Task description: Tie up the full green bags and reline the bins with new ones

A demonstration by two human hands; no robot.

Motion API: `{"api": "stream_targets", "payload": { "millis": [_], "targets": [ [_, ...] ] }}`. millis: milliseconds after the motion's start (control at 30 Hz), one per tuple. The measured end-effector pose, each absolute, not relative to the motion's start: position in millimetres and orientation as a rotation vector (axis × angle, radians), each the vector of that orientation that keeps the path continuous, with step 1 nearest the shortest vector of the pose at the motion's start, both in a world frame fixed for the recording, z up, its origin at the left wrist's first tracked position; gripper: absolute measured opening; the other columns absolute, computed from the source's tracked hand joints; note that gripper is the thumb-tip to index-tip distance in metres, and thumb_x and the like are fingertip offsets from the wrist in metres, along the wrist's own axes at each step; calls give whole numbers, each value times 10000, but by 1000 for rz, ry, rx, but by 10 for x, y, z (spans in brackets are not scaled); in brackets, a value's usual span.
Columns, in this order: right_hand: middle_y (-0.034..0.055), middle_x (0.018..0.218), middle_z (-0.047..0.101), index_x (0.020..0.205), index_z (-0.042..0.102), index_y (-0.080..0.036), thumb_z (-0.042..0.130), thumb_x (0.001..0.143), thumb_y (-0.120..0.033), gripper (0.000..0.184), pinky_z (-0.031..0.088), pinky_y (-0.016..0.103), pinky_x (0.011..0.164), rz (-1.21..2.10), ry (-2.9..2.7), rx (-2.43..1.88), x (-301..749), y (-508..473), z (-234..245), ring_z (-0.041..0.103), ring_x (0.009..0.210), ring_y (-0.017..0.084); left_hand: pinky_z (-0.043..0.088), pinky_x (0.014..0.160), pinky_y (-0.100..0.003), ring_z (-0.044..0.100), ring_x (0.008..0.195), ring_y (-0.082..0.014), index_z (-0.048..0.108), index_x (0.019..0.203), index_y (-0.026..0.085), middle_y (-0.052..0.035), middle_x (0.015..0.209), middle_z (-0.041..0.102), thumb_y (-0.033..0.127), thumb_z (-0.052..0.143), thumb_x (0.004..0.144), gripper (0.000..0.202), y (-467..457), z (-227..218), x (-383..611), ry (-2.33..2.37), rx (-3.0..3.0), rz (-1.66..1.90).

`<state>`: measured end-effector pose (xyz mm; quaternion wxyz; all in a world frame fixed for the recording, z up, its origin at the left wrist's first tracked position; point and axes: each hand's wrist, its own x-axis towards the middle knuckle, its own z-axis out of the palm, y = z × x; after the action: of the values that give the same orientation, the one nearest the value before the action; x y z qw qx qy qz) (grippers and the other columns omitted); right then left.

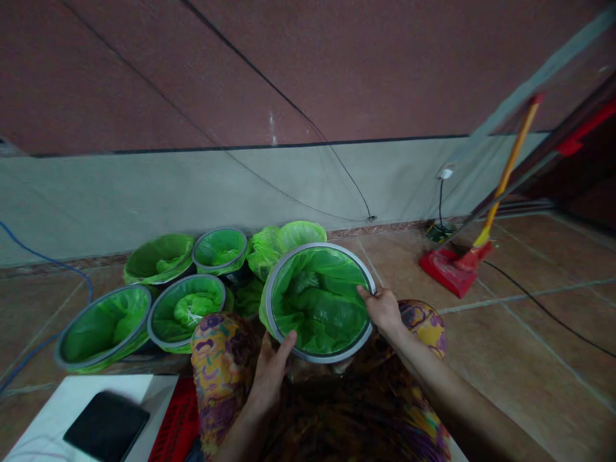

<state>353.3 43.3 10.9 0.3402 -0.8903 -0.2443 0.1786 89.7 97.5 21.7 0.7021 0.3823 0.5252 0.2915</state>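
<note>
A round trash bin (317, 301) lined with a green plastic bag is between my knees, tilted so that its inside faces me. A grey ring (275, 263) runs round its mouth over the bag. At the lower left of the rim is my left hand (273, 366), thumb up at the ring and fingers against the outer side. My right hand (384, 308) grips the right edge, its thumb over the ring and its other fingers partly hidden. Crumpled folds of the bag lie inside the bin, whose outer wall is mostly out of sight.
Several more green-lined bins (186, 314) stand at the left by the wall. Nearer me are a white board (52, 410) with a dark flat object (106, 425) and a red crate (179, 417). On the right stand a red dustpan (447, 269) and a black cable (543, 308).
</note>
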Motion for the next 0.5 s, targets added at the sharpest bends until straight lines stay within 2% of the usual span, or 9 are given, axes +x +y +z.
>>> {"api": "stream_targets", "payload": {
  "millis": [100,200,300,367,433,500],
  "targets": [
    [91,679,687,810,710,-123,524,866,-513,435,435,270,549,557,-588,-2278,3436,432,-16,655,643,222,586,795,-352,712,983,-237,637,1160,199,-109,1156,720,318,761,739,455,790,131,1031,1168,544,608],
    [106,774,711,915,708,-117,507,892,-460,398,483,291,637,646,-748,-2286,3389,425,72,675,725,234,583,741,-335,721,878,-227,677,1008,155,-92,999,754,172,703,672,337,818,77,1089,1187,474,688],
    [167,1038,701,1163,649,-113,593,853,-399,425,505,370,839,326,-1042,-2397,3350,362,414,654,982,298,565,662,-319,713,793,-232,681,901,133,-72,849,752,164,668,609,295,852,8,1057,1200,528,709],
    [191,1249,619,1292,581,-128,587,863,-353,485,458,420,982,2,-1235,-2340,3280,324,674,570,1167,321,540,604,-295,697,727,-218,677,855,136,-49,776,736,187,652,593,268,837,-36,1026,1220,572,704],
    [147,1283,610,1265,616,-182,526,902,-297,391,442,397,1030,48,-1514,-2209,3165,345,833,564,1191,285,514,554,-278,665,649,-196,673,823,141,-26,712,713,214,634,600,238,806,-69,1008,1226,625,688],
    [101,1223,656,1158,686,-229,550,884,-243,306,440,374,1048,353,-1788,-2107,3022,450,819,604,1151,255,494,527,-271,622,575,-174,672,785,137,-6,641,681,231,623,609,205,780,-87,1007,1228,696,668]
  ]
}}
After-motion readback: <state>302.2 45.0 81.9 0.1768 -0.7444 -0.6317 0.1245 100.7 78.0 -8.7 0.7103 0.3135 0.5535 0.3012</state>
